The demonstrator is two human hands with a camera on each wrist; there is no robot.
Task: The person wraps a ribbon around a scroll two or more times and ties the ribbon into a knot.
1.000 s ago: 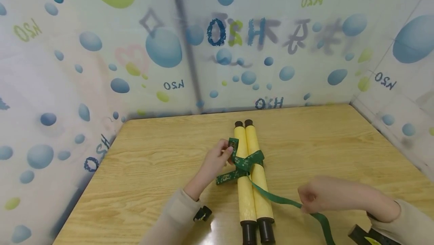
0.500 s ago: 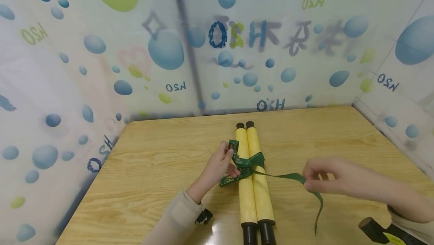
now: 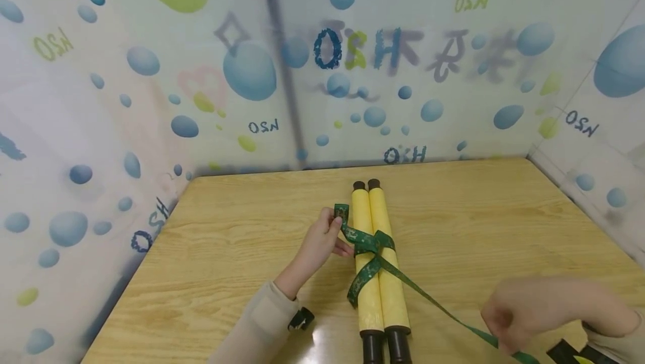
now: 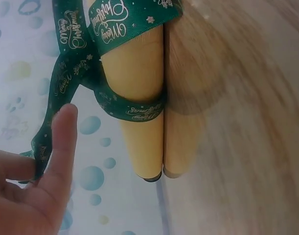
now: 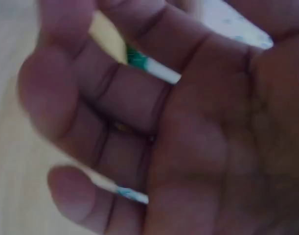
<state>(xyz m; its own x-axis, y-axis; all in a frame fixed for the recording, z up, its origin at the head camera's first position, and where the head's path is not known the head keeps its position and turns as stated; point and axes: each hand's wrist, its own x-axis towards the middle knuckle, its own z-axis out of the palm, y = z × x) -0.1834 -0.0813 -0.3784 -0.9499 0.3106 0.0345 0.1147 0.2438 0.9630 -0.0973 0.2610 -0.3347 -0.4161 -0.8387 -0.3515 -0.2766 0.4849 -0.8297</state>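
Note:
Two yellow scrolls with dark end knobs lie side by side on the table. Around their middle runs a green ribbon, crossed on top, with pale "Merry Christmas" print legible in the left wrist view. My left hand, at the scrolls' left, pinches one part of the ribbon between thumb and finger. A loose ribbon end hangs over the left scroll toward me. Low at the right, my right hand grips the long ribbon tail, drawn straight from the crossing. Its palm and curled fingers fill the right wrist view, blurred.
The wood-grain table extends on both sides of the scrolls. Behind it hangs a pale curtain printed with blue and green drops. Dark camera straps sit at the wrists.
My right hand rose, then swung down and right, pulling the tail straight. The crossing tightened and the loose end swung over the left scroll. My left hand stayed nearly in place.

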